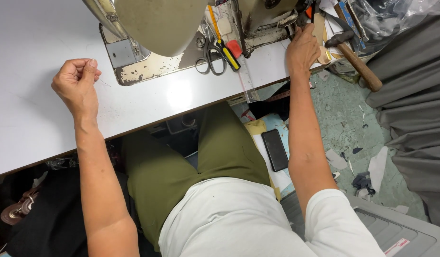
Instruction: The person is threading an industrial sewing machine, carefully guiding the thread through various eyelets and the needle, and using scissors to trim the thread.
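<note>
Left hand (77,81): we see fingers curled, pinching a thin thread (104,83) above the white table (34,119).
Right hand (302,47): we see it gripping the sewing machine (258,24)'s end.

White short-sleeve tee, olive-green trousers; bare forearms, no watch/rings seen.

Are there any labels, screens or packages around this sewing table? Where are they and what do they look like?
Phone: on the seat beside the person's right thigh, a flat black rectangle, screen dark.
Label: on the grey plastic lid at the bottom right, a small white sticker with a red part; print too small to tell.
Plastic bag: top right corner beside the table, clear and crumpled, with dark things inside.
No signs in view.
</note>
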